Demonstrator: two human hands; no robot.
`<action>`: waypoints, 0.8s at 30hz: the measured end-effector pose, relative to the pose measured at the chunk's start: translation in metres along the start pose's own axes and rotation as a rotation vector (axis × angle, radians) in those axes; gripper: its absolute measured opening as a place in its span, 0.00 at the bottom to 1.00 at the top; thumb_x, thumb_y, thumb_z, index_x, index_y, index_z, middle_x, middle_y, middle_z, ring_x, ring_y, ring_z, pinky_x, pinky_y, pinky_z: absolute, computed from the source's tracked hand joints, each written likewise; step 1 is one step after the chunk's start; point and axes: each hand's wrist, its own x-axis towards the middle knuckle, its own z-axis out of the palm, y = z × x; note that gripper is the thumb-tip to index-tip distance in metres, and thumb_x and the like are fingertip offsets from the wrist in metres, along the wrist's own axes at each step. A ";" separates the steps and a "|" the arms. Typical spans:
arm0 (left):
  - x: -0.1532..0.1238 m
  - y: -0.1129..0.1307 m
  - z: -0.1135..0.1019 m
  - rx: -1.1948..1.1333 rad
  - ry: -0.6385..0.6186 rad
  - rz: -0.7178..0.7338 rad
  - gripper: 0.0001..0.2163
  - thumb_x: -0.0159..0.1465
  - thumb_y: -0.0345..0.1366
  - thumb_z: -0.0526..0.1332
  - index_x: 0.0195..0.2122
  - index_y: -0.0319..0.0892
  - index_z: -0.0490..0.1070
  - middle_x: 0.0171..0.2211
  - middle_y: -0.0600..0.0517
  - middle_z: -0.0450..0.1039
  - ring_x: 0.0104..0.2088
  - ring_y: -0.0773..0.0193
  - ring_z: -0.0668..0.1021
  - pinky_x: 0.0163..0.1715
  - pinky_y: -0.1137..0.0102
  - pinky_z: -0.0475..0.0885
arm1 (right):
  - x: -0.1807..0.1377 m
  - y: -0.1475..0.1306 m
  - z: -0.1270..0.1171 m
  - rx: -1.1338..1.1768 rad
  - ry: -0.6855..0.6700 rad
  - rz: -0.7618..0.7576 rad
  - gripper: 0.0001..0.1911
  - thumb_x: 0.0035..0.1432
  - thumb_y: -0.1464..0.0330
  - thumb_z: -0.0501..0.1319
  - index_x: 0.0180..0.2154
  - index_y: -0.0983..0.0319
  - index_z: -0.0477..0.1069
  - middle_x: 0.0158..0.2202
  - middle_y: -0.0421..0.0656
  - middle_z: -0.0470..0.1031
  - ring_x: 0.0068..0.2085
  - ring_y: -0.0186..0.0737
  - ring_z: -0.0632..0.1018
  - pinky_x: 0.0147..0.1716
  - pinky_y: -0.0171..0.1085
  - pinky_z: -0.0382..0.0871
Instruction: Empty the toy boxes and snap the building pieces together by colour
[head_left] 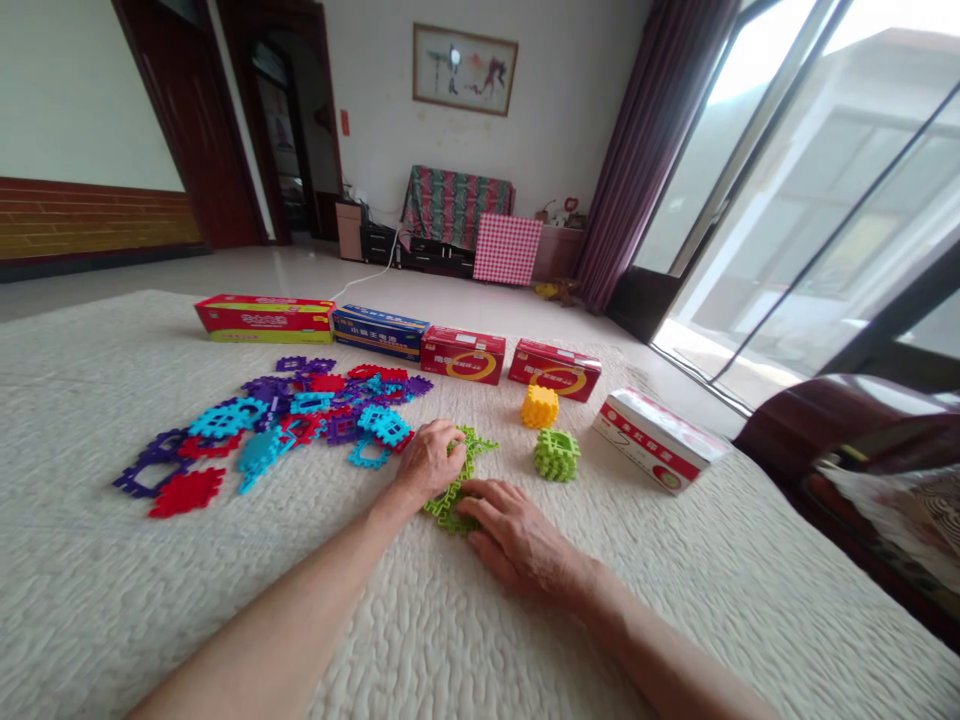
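Observation:
My left hand (431, 460) is closed on light-green interlocking plastic tiles (469, 452) with toothed edges, which lie on the quilted cover. Just right and nearer to me, my right hand (517, 530) has its fingers closed over the near end of the same green tiles, partly hiding them. How many tiles lie under the hands I cannot tell. Beyond my right hand stands a green block (557, 456) of toothed tiles, with a yellow block (540, 408) behind it. A loose heap of purple, red and blue tiles (259, 450) spreads to the left of my left hand.
Along the back stand a red-and-green box (264, 320), a blue box (381, 332) and two red boxes (463, 356). A white-and-red box (652, 438) sits at the right. A dark red chair or sofa arm (810, 415) borders the cream quilted cover (600, 620).

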 end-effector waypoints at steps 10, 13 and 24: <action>0.000 0.000 0.000 0.001 0.008 0.001 0.08 0.58 0.29 0.57 0.32 0.42 0.76 0.36 0.49 0.77 0.40 0.61 0.77 0.44 0.67 0.71 | -0.003 0.029 0.003 0.095 0.270 0.286 0.15 0.67 0.66 0.46 0.38 0.62 0.70 0.24 0.39 0.70 0.24 0.33 0.71 0.26 0.32 0.63; 0.000 0.001 -0.001 0.000 0.013 0.006 0.08 0.58 0.29 0.57 0.31 0.42 0.76 0.36 0.49 0.77 0.39 0.61 0.77 0.44 0.67 0.71 | -0.003 0.033 0.005 0.082 0.303 0.329 0.13 0.66 0.68 0.48 0.41 0.61 0.70 0.28 0.41 0.74 0.28 0.35 0.74 0.29 0.32 0.64; -0.001 0.003 -0.002 0.001 0.022 0.011 0.08 0.58 0.28 0.57 0.32 0.42 0.76 0.36 0.48 0.77 0.39 0.60 0.78 0.44 0.66 0.71 | -0.005 0.023 0.005 -0.064 0.199 0.310 0.22 0.52 0.68 0.63 0.50 0.62 0.66 0.51 0.51 0.71 0.51 0.49 0.71 0.51 0.49 0.67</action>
